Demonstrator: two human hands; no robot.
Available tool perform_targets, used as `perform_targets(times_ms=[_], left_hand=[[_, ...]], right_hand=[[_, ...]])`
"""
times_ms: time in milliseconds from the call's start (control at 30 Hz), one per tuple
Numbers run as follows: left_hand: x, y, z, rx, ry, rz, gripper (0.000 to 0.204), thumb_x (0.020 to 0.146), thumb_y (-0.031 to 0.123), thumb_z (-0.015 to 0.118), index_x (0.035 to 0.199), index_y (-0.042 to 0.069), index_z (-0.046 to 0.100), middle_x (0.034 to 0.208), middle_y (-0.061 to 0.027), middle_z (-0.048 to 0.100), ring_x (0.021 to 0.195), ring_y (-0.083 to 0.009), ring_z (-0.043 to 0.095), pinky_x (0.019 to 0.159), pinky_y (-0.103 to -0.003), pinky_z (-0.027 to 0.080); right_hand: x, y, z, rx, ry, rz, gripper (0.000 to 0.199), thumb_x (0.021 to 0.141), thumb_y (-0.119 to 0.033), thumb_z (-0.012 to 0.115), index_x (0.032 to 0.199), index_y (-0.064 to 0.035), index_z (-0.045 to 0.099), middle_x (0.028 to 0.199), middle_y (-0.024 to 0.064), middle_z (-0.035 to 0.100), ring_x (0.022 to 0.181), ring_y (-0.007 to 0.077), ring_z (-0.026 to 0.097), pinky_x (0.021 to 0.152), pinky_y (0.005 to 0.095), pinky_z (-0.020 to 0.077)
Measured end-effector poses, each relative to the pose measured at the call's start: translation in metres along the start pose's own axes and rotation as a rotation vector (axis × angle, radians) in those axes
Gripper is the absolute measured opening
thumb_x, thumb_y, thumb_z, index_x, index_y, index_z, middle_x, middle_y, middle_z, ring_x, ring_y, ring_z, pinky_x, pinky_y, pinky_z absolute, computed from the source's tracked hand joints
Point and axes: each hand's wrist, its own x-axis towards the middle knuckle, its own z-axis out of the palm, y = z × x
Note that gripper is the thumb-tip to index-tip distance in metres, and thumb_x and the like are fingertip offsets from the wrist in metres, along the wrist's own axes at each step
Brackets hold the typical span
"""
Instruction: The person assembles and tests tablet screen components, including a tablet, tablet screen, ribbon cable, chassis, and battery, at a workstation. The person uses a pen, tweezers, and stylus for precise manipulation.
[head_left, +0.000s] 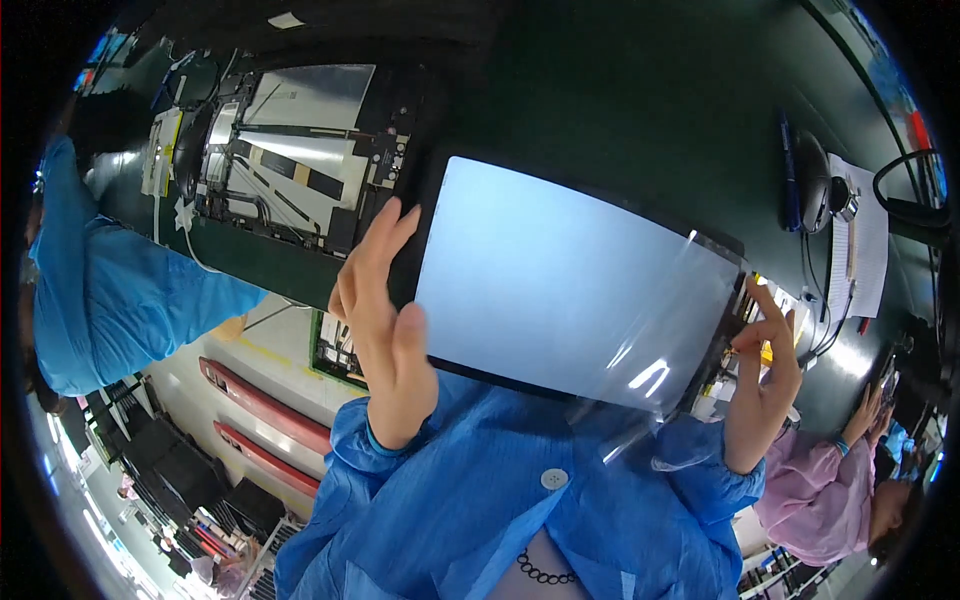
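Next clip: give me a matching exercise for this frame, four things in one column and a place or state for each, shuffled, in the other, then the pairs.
Things:
1. Tablet screen
2. Opened tablet
3. Clear film
4. Paper sheet

Places or states:
A. Lying on the dark bench at far right, by cables
B. Held up at both side edges, left hand and right hand
C. Partly lifted off at the right side of the screen
D. Lying on the bench at upper left, its insides showing

Pairs: 1-B, 2-D, 3-C, 4-A
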Motion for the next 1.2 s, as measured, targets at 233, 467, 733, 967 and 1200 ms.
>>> perform_targets(times_ms=[233, 467, 733, 967, 1200], left_hand=[[0.006, 0.034, -0.026, -0.109, -0.214, 0.787, 0.048, 0.084, 0.017, 0.055, 0.131, 0.018, 0.046, 0.129, -0.0066, 0.052, 0.119, -0.023, 0.046, 0.096, -0.041, 0.035], [0.042, 0.052, -0.019, 0.296, -0.205, 1.352, 0.021, 0.073, 0.027, 0.067, 0.093, 0.028, 0.068, 0.119, 0.0074, 0.059, 0.121, -0.0202, 0.044, 0.1, -0.047, 0.03], [0.07, 0.021, -0.011, -0.029, -0.527, 0.437, 0.014, 0.072, 0.014, 0.064, 0.065, 0.009, 0.053, 0.104, -0.0032, 0.065, 0.121, -0.0267, 0.042, 0.1, -0.042, 0.028], [0.08, 0.02, -0.042, 0.203, -0.835, 0.706, 0.083, 0.065, 0.064, 0.059, 0.128, 0.011, 0.047, 0.108, -0.0031, 0.066, 0.136, -0.0279, 0.025, 0.108, -0.056, -0.009], [0.064, 0.034, -0.042, 0.29, -0.818, 0.577, 0.061, 0.085, 0.055, 0.036, 0.123, 0.009, 0.053, 0.117, -0.0074, 0.062, 0.135, -0.0278, 0.029, 0.109, -0.052, -0.013]], right_hand=[[0.001, -0.036, -0.003, 0.421, -0.094, -0.13, 0.017, 0.084, -0.022, 0.057, 0.087, -0.0052, 0.057, 0.13, 0.0208, 0.048, 0.111, 0.0318, 0.053, 0.093, 0.0424, 0.0418], [0.008, -0.055, 0.027, 0.476, -0.146, -0.219, 0.055, 0.083, -0.022, 0.053, 0.132, -0.001, 0.04, 0.137, 0.0191, 0.04, 0.116, 0.0277, 0.049, 0.098, 0.0382, 0.0378], [-0.043, -0.031, -0.011, -0.103, -0.159, -0.271, 0.041, 0.064, 0.001, 0.07, 0.103, -0.0053, 0.059, 0.119, 0.0124, 0.054, 0.092, 0.031, 0.055, 0.079, 0.0372, 0.0444], [-0.028, -0.043, 0.008, -0.003, 0.168, -0.2, 0.018, 0.06, 0.007, 0.064, 0.075, -0.0036, 0.061, 0.098, 0.009, 0.064, 0.084, 0.0257, 0.06, 0.07, 0.0293, 0.0479], [-0.053, -0.065, 0.055, 0.446, -0.172, -1.148, 0.02, 0.074, -0.014, 0.058, 0.087, -0.0008, 0.064, 0.104, 0.0142, 0.063, 0.101, 0.0259, 0.061, 0.092, 0.0368, 0.0469]])
